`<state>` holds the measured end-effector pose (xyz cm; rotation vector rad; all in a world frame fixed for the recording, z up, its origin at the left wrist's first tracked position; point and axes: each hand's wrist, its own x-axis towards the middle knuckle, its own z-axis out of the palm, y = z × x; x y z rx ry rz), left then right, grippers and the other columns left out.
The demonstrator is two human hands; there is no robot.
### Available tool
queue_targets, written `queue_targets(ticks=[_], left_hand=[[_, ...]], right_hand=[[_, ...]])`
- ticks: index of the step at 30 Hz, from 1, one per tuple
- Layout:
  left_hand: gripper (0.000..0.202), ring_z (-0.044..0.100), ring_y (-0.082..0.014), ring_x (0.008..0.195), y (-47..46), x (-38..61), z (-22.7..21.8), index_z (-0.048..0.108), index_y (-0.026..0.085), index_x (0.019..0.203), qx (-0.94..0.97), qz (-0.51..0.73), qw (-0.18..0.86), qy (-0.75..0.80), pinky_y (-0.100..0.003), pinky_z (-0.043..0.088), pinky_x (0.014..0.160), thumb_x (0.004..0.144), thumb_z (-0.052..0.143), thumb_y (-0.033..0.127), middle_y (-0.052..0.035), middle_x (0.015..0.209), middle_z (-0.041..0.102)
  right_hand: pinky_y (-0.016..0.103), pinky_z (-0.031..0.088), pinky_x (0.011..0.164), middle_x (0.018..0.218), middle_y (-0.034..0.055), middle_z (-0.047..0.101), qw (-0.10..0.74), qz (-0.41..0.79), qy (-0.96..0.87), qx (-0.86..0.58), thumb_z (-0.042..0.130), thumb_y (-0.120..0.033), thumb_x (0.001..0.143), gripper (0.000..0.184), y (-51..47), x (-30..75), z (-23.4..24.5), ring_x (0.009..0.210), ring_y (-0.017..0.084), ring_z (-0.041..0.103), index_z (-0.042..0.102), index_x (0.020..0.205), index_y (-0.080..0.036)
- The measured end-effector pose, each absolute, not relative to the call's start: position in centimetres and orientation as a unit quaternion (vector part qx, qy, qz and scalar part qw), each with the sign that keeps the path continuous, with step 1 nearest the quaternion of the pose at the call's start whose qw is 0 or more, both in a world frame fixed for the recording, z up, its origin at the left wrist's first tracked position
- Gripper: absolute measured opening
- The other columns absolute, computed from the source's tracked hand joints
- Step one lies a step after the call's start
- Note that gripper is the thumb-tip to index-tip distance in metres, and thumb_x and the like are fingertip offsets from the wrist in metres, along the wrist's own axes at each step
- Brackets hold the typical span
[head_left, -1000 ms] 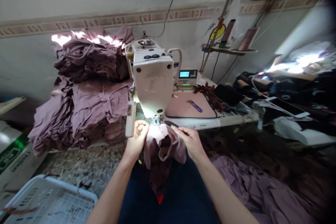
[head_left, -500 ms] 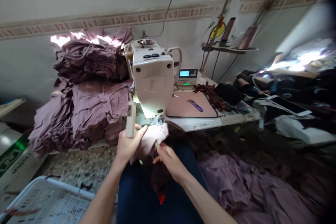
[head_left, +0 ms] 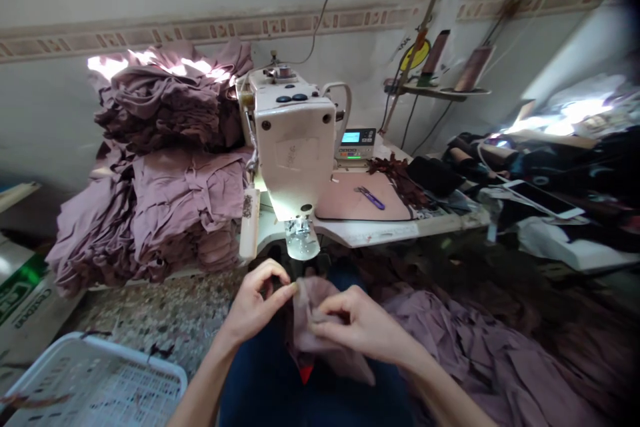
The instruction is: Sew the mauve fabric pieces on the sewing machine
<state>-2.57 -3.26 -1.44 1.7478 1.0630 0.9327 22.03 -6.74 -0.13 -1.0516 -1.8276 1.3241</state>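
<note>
Between my two hands hangs a piece of mauve fabric (head_left: 313,333), held above my lap and slightly blurred. My left hand (head_left: 260,300) pinches its upper left edge between thumb and forefinger. With thumb and fingers closed, my right hand (head_left: 357,323) grips the cloth near its middle. Just beyond the hands stands a white sewing machine (head_left: 295,153). Its lit needle area and small free arm (head_left: 303,243) carry no cloth. A small red tip (head_left: 305,372) shows beneath the fabric; I cannot make out what it belongs to.
Mauve garments (head_left: 190,200) are piled high left of the machine. Purple-handled thread snips (head_left: 371,198) lie on a pink mat (head_left: 345,203). A white basket (head_left: 175,377) stands lower left, and more mauve cloth (head_left: 465,340) heaps at lower right. A phone (head_left: 545,199) lies at right.
The fabric has come away from under the machine's needle, toward me and over my lap. Both hands moved back with it; my right hand also shifted right.
</note>
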Motion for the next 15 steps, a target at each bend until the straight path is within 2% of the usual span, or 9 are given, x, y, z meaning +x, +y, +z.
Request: queue_targets(ticks=[2, 3, 6, 8, 10, 13, 15], left_hand=[[0.033, 0.063, -0.0184, 0.082, -4.1, -1.4, -1.9, 0.074, 0.018, 0.104, 0.715, 0.287, 0.508, 0.385, -0.026, 0.049, 0.071, 0.102, 0.066, 0.051, -0.0073, 0.100, 0.071], [0.039, 0.061, -0.0179, 0.079, -4.5, -0.9, -2.3, 0.074, 0.018, 0.102, 0.719, 0.227, 0.552, 0.355, -0.025, 0.048, 0.069, 0.102, 0.064, 0.055, -0.0061, 0.094, 0.071], [0.055, 0.050, -0.0138, 0.064, -5.5, -0.5, -4.0, 0.072, 0.015, 0.084, 0.690, 0.124, 0.640, 0.316, -0.024, 0.039, 0.059, 0.095, 0.068, 0.069, -0.0007, 0.071, 0.059], [0.057, 0.045, -0.0120, 0.061, -5.8, -1.0, -4.8, 0.071, 0.014, 0.081, 0.657, 0.147, 0.653, 0.346, -0.023, 0.035, 0.057, 0.092, 0.072, 0.070, 0.0008, 0.067, 0.055], [0.054, 0.046, -0.0121, 0.063, -5.7, -1.8, -5.0, 0.072, 0.013, 0.084, 0.641, 0.197, 0.633, 0.386, -0.023, 0.036, 0.058, 0.093, 0.074, 0.066, -0.0004, 0.070, 0.058], [0.046, 0.052, -0.0132, 0.067, -5.1, -2.6, -4.4, 0.075, 0.013, 0.085, 0.638, 0.266, 0.577, 0.435, -0.023, 0.040, 0.061, 0.095, 0.076, 0.058, -0.0026, 0.075, 0.064], [0.040, 0.052, -0.0126, 0.065, -4.7, -2.6, -3.9, 0.078, 0.013, 0.096, 0.633, 0.308, 0.550, 0.449, -0.022, 0.040, 0.060, 0.094, 0.079, 0.053, -0.0004, 0.073, 0.062]], right_hand=[[0.022, 0.031, 0.052, 0.055, -0.0053, 0.055, 0.271, 0.498, -0.738, -0.366, 0.076, -0.016, 0.085, 0.020, -6.9, 22.0, 0.4, 0.053, 0.010, 0.044, 0.079, 0.065, -0.018], [0.022, 0.030, 0.051, 0.055, -0.0059, 0.053, 0.255, 0.501, -0.750, -0.350, 0.081, -0.018, 0.083, 0.018, -7.0, 22.2, 0.4, 0.053, 0.010, 0.043, 0.080, 0.065, -0.018], [0.021, 0.026, 0.045, 0.051, -0.0074, 0.052, 0.230, 0.530, -0.741, -0.342, 0.089, -0.024, 0.080, 0.014, -7.0, 23.1, -0.4, 0.045, 0.008, 0.041, 0.082, 0.069, -0.018], [0.021, 0.029, 0.042, 0.050, -0.0059, 0.058, 0.246, 0.551, -0.709, -0.365, 0.087, -0.029, 0.084, 0.013, -7.0, 24.0, -1.2, 0.041, 0.009, 0.045, 0.085, 0.075, -0.019], [0.022, 0.036, 0.043, 0.053, -0.0021, 0.064, 0.291, 0.556, -0.671, -0.395, 0.084, -0.036, 0.088, 0.019, -6.8, 24.5, -1.9, 0.044, 0.013, 0.054, 0.087, 0.079, -0.019], [0.025, 0.047, 0.051, 0.063, 0.0030, 0.073, 0.364, 0.538, -0.619, -0.442, 0.083, -0.047, 0.089, 0.031, -6.4, 24.5, -2.6, 0.057, 0.019, 0.064, 0.087, 0.078, -0.019], [0.027, 0.050, 0.057, 0.068, 0.0043, 0.076, 0.396, 0.526, -0.595, -0.461, 0.081, -0.051, 0.089, 0.036, -6.1, 24.1, -2.9, 0.061, 0.019, 0.064, 0.086, 0.076, -0.018]])
